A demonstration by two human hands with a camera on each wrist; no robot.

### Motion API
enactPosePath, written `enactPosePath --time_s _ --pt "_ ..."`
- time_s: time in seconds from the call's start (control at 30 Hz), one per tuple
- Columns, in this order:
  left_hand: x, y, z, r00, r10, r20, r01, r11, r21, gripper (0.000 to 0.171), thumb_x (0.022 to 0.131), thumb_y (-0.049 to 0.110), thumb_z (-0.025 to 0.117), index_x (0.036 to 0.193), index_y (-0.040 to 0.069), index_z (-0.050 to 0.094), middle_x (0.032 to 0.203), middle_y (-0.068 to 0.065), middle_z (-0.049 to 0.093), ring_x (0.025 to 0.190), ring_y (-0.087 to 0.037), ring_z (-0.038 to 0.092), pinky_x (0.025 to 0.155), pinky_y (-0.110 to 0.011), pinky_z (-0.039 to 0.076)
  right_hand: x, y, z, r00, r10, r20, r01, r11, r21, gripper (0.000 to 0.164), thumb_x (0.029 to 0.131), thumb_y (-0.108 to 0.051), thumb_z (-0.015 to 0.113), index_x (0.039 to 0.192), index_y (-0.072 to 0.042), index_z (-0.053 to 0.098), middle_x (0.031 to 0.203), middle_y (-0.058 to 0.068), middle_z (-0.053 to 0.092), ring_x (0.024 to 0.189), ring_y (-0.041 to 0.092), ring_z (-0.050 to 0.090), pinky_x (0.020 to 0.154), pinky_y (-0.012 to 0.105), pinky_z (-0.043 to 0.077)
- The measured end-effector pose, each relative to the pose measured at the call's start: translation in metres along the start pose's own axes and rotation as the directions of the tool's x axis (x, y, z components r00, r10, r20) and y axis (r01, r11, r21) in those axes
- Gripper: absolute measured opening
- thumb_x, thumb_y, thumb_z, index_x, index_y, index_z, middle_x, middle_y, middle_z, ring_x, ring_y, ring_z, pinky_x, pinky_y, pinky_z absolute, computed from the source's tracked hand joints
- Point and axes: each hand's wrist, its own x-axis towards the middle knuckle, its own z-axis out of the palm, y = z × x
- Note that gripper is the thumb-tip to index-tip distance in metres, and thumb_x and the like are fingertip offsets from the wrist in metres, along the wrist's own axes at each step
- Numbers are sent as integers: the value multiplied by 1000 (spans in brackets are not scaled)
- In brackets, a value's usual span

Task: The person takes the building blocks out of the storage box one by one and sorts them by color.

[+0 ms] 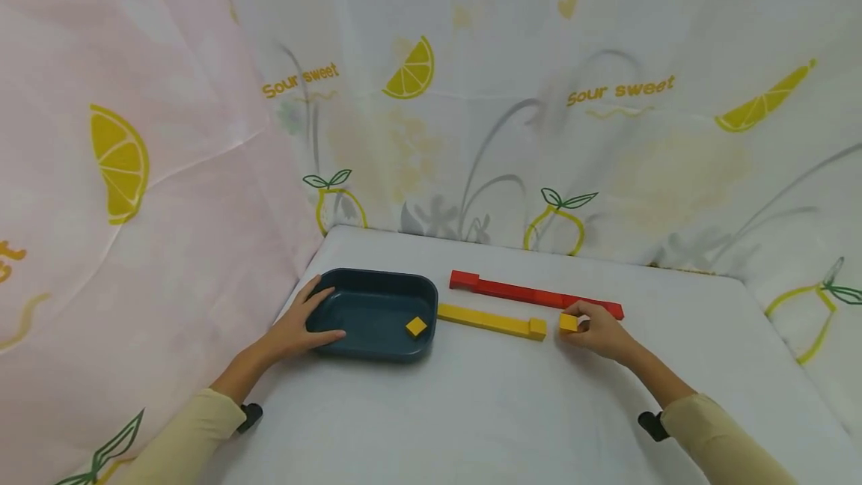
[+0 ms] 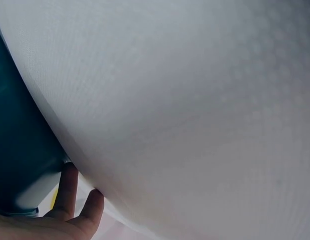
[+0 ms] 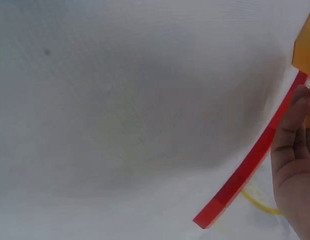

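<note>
A dark blue rectangular tray [image 1: 377,356] stands on the left of the white table, with a loose yellow cube [image 1: 416,327] inside near its right end. My left hand [image 1: 296,326] holds the tray's left end, thumb and a finger reaching over the rim; in the left wrist view, two fingers lie along its outside. Thumb and fingers of my right hand [image 1: 599,330] pinch another yellow cube [image 1: 568,323], just right of a yellow row of blocks [image 1: 488,319]. The row's right-end cube stands slightly taller than the rest.
Behind the yellow row runs a red row of blocks [image 1: 518,292], its right end just behind my right hand. White table cloth [image 1: 485,410] covers the surface. Lemon-printed fabric [image 1: 471,133] hangs along the back and sides.
</note>
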Motion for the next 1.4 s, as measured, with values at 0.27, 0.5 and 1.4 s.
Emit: enactPosePath --time_s 0.27,0.5,1.4 --pt "0 -2 0 1000 -7 1 7 1000 -4 95 80 50 78 154 11 32 165 -17 4 148 -46 14 108 -73 26 11 11 14 999 7 41 -5 999 -39 35 76 -18 85 104 -7 67 100 6 63 84 20 54 69 23 52" --pt "0 -1 2 1000 -9 -5 9 1000 -8 95 80 49 78 154 13 32 165 -16 4 148 -47 15 108 -74 26 14 11 21 999 34 12 -34 999 -12 34 78 -17 83 106 -6 65 95 4 60 84 21 54 69 23 52" --pt "1 -2 2 1000 -8 -5 8 1000 -2 95 80 50 77 155 13 30 166 -16 4 148 -47 15 108 -73 26 10 8 18 991 108 78 -116 989 97 50 79 -17 83 123 -3 63 106 9 60 91 23 52 73 24 52"
